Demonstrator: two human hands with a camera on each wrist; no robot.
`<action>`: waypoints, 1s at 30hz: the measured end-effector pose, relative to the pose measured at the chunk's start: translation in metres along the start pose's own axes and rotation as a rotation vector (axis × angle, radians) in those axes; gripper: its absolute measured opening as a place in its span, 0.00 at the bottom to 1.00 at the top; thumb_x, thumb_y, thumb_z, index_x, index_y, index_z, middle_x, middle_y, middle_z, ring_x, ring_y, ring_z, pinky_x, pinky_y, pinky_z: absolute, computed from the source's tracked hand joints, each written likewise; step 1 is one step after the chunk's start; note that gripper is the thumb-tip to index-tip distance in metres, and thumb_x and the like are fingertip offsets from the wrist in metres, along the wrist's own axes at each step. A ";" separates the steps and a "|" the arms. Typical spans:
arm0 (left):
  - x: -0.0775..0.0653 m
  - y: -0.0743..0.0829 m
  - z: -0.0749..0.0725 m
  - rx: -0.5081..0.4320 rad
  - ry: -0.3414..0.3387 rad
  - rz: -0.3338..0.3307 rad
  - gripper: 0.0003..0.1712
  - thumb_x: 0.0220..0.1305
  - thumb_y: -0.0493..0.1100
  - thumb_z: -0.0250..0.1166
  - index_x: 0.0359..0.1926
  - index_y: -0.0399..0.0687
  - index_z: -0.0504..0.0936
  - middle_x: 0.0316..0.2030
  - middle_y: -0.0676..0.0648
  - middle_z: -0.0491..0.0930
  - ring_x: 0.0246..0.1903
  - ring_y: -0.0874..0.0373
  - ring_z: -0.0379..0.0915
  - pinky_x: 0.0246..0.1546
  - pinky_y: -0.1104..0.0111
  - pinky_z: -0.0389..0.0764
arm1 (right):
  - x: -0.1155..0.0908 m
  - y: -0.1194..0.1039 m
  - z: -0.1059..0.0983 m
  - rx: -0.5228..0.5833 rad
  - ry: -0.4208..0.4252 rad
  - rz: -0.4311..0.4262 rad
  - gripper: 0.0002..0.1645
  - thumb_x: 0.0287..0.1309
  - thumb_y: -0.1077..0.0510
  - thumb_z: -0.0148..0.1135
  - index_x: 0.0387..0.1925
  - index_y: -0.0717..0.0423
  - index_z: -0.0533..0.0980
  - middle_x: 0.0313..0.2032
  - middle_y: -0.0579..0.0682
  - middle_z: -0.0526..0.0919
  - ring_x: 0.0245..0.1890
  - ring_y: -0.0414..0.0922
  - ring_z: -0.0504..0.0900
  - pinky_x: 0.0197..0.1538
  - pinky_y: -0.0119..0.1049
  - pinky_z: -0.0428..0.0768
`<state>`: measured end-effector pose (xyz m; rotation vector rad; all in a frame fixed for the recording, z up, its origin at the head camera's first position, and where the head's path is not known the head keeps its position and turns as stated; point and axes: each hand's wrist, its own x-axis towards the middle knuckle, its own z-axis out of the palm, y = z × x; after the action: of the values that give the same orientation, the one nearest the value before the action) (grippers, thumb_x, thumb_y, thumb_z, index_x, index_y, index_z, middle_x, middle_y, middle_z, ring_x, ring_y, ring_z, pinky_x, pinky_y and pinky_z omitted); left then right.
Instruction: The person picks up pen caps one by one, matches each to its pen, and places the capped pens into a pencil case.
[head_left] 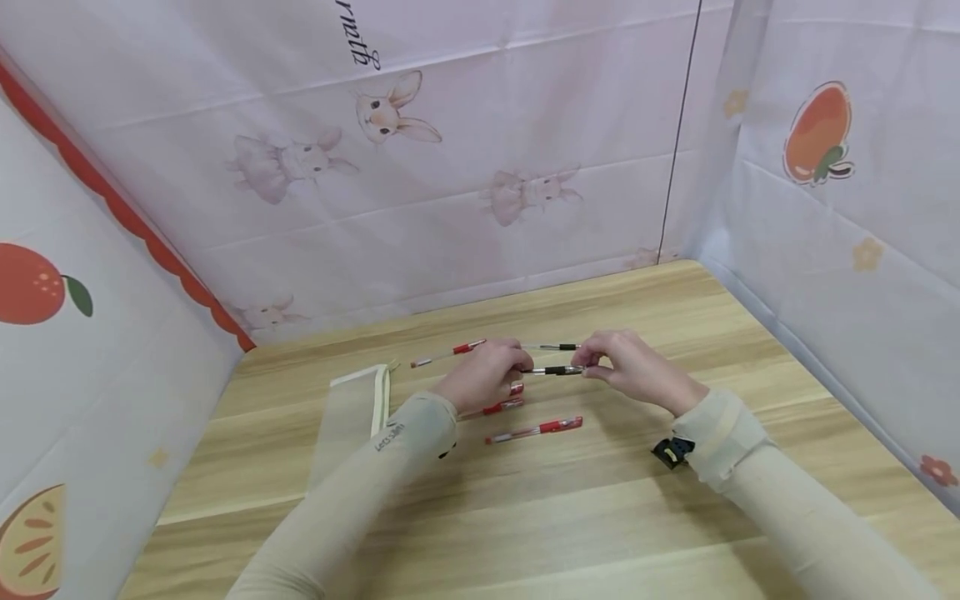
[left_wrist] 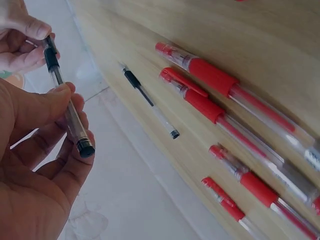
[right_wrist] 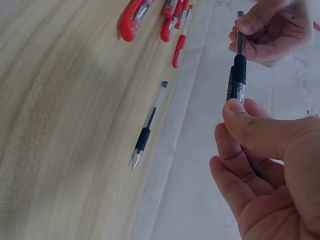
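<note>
Desk [head_left: 525, 517], wood-grained. Pouch [head_left: 347, 417], flat, at left. Left hand [head_left: 489, 372], fingers pinching barrel of black pen [head_left: 555, 371], above desk; right hand [head_left: 633, 367], fingers pinching its capped end. Red pens [head_left: 550, 426], several, lying on desk. Second black pen [right_wrist: 143, 138], likewise.

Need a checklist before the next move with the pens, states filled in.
1. Left hand secure on the held pen: ok, fingers grip the barrel.
2. Right hand secure on the held pen: ok, pinching the cap end.
3. Cap fully seated: cannot tell, right hand hides the tip.
4. Other black pen lying free: ok, on the table, no hand on it.
5. Red pens all unobscured in the head view: not ok, left hand and wrist cover parts of some.
6. Pouch open: cannot tell from these views.
</note>
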<state>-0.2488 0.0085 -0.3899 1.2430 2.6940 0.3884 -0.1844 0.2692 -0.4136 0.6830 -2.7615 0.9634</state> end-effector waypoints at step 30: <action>0.034 -0.024 0.026 0.046 -0.079 -0.141 0.09 0.73 0.37 0.69 0.49 0.50 0.93 0.45 0.51 0.90 0.46 0.56 0.79 0.61 0.59 0.82 | -0.021 0.017 -0.016 -0.001 -0.151 0.088 0.07 0.69 0.65 0.69 0.46 0.60 0.88 0.41 0.50 0.91 0.42 0.43 0.87 0.53 0.54 0.87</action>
<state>-0.2820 0.0234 -0.4226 1.0475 2.7167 0.2551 -0.1739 0.2987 -0.4156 0.6645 -2.9455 0.9648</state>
